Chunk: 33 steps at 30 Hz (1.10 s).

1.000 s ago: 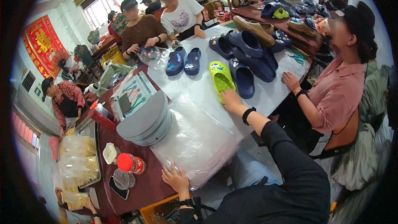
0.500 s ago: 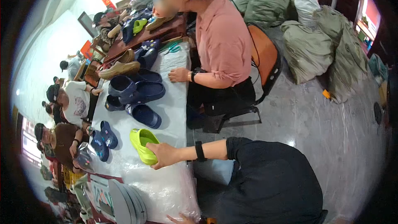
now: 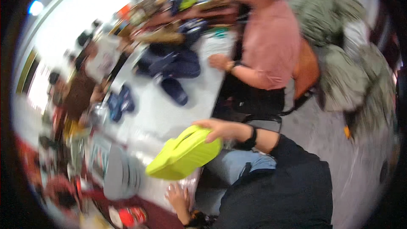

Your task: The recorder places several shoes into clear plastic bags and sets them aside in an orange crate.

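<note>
A lime-green clog (image 3: 182, 154) hangs tilted above the near end of the white-covered table (image 3: 148, 118). My right hand (image 3: 220, 129) grips it by one end, fingers closed on its rim. Lower down, beside the table edge, my left hand (image 3: 178, 197) has its fingers spread and holds nothing; whether it touches the sheet I cannot tell. Beyond the green clog lies a single navy clog (image 3: 174, 91), with a cluster of navy clogs (image 3: 169, 61) behind it. A smaller blue pair (image 3: 121, 104) rests toward the far side. Motion blurs the picture.
Stacked grey curved pieces (image 3: 121, 174) stand left of my left hand, near a red item (image 3: 132, 216). Brown shoes (image 3: 159, 35) and teal-handled scissors (image 3: 219, 32) lie farther up the table. A person in pink (image 3: 271, 46) sits close by; large sacks (image 3: 343, 76) fill the floor behind.
The green clog has been lifted off the table and brought nearer to me in my right hand, turning over on its side. My left hand has come further into view. The whole view has shifted.
</note>
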{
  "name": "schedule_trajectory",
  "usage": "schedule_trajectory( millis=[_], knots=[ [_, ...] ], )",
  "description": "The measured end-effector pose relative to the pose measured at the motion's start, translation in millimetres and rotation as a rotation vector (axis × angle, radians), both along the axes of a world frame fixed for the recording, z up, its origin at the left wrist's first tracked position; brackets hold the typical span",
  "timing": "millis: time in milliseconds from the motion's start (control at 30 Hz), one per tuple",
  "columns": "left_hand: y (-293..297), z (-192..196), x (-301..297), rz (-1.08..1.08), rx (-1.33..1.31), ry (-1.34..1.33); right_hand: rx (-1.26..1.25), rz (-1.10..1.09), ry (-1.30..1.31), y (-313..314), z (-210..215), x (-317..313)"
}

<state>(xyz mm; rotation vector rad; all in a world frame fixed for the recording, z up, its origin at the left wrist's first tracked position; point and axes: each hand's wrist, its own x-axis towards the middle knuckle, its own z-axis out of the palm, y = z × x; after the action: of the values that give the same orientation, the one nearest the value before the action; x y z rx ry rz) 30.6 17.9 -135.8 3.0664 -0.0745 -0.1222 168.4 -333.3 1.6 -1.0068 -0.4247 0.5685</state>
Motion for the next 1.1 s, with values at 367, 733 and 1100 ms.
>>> schedule_trajectory(
  millis=[367, 733, 1100],
  knots=[
    [-3.9, 41.4, 9.2, 0.126, -0.539, -0.332, 0.054, -0.219, 0.095, -74.0, -81.9, 0.6],
    [-1.4, 56.7, 17.4, 0.243, -0.34, -0.668, 0.043, -0.037, 0.226, -6.0, -39.0, -31.0],
    [-6.0, 65.5, 32.0, 0.342, -0.643, -0.794, -0.283, 0.232, -0.196, 41.1, -24.0, -66.0]
  ],
)
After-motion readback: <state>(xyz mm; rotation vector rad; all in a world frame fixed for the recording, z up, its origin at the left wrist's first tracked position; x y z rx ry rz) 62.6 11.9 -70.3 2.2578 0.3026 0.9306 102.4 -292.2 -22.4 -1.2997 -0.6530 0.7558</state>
